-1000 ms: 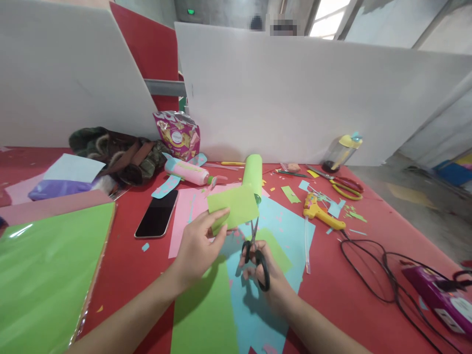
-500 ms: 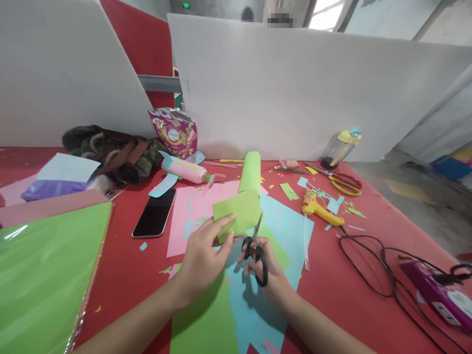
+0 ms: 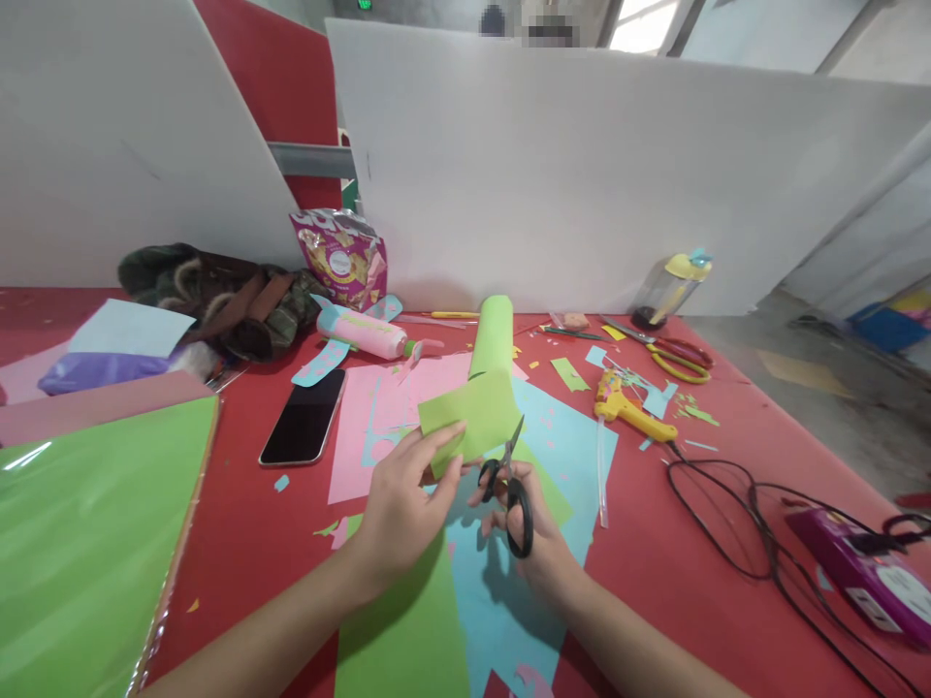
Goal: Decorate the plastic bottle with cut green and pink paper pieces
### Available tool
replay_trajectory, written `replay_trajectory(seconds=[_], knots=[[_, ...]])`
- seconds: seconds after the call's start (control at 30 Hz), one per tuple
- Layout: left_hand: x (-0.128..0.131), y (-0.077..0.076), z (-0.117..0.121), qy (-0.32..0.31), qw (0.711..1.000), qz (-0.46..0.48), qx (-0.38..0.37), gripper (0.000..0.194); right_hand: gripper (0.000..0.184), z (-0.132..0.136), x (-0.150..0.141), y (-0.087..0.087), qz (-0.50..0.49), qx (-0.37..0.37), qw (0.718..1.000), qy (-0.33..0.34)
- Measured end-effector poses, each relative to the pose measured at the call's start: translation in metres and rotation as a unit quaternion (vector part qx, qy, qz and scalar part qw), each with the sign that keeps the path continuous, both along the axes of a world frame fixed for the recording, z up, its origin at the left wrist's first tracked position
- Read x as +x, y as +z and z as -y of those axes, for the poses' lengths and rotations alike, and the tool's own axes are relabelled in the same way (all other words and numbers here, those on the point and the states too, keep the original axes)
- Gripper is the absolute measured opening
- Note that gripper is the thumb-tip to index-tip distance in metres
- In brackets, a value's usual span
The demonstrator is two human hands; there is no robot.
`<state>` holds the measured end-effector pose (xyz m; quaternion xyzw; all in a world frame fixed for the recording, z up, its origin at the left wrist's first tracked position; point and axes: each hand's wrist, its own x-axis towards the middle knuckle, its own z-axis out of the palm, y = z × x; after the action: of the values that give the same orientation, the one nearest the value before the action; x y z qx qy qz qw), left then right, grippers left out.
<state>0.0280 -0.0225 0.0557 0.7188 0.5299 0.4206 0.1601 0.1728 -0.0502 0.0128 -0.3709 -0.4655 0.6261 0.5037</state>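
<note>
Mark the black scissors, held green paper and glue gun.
Black scissors (image 3: 510, 455), head view: blades near pivot.
Held green paper (image 3: 476, 415), head view: middle of sheet.
Glue gun (image 3: 631, 416), head view: yellow body.

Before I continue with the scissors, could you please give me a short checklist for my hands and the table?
1. Left hand grips green paper: ok.
2. Right hand holds scissors: ok.
3. Space behind the green paper free: cannot tell; the paper hides it.
4. Glue gun apart from both hands: ok.
5. Glue gun cool: cannot tell.
6. Blue sheet free of scraps: not ok; pink bits lie on it.
</note>
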Motion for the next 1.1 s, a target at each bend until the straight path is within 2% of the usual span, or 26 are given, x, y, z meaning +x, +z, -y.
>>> replay_trajectory(seconds=[0.23,0.5,0.7,0.9,1.1], knots=[[0.0017,-0.0011,0.0002,0.002,1.0,-0.011,0.017,0.025,0.039,0.0014,-0.0008,-0.0023,0.016,0.0,1.0,-0.013],[-0.0005,-0.001,-0.0006,0.003,1.0,-0.02,-0.001,0.027,0.036,0.0008,-0.0024,-0.0007,0.023,-0.022,0.998,-0.045],[-0.0011,0.0021,-0.0024,0.0,0.999,0.008,-0.031,0.025,0.039,-0.0007,-0.0036,-0.0006,0.029,-0.038,0.997,-0.055],[-0.0046,0.0,-0.0042,-0.017,0.994,0.05,-0.091,0.024,0.041,-0.0019,-0.0032,-0.0012,0.049,-0.048,0.996,-0.064],[-0.0066,-0.0024,-0.0063,-0.015,0.994,0.066,-0.088,0.022,0.047,-0.0039,-0.0056,-0.0005,0.027,-0.061,0.994,-0.087]])
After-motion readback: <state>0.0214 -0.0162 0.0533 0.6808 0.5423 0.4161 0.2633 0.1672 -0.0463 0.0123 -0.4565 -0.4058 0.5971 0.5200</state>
